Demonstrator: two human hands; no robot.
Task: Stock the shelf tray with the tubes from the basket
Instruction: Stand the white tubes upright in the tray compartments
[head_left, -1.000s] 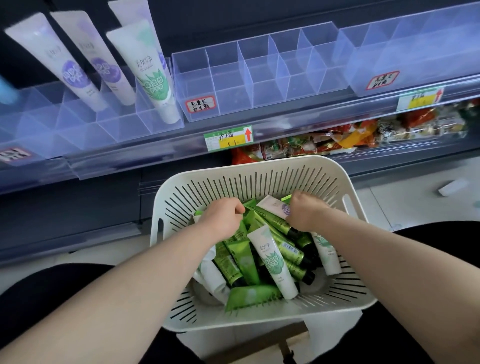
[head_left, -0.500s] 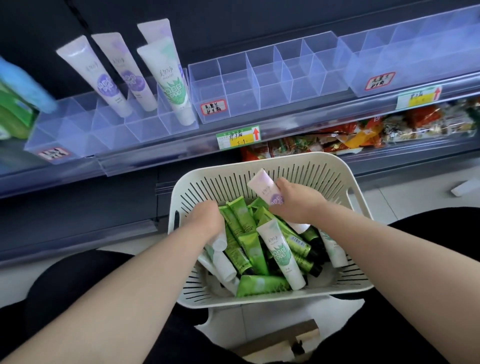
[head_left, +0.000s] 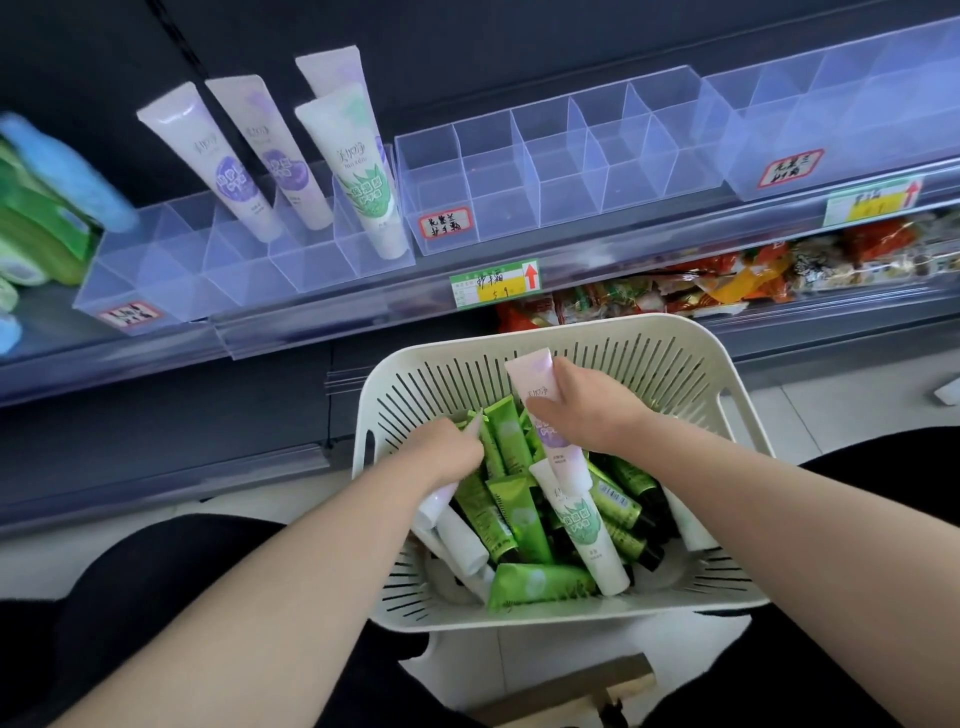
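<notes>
A cream slotted basket (head_left: 675, 358) stands below the shelf, full of green and white tubes (head_left: 514, 514). My right hand (head_left: 587, 410) grips a pink-white tube with a purple mark (head_left: 532, 382), lifted partly out of the pile with its flat end up. Down among the tubes at the basket's left side, my left hand (head_left: 447, 452) holds a white tube (head_left: 434, 501) whose cap end pokes out below my fingers. The clear divided shelf tray (head_left: 249, 270) at upper left holds several upright tubes (head_left: 358, 171).
A second clear divided tray (head_left: 561, 171) sits right of the first, a third (head_left: 831, 124) further right. Snack packets (head_left: 727, 286) fill the shelf below. Green and blue packs (head_left: 41, 218) lie at far left. A wooden stool edge (head_left: 571, 691) shows under the basket.
My right hand has raised the pink-white tube higher out of the pile. My left hand has dug into the basket's left side and taken hold of a white tube. The view has shifted right.
</notes>
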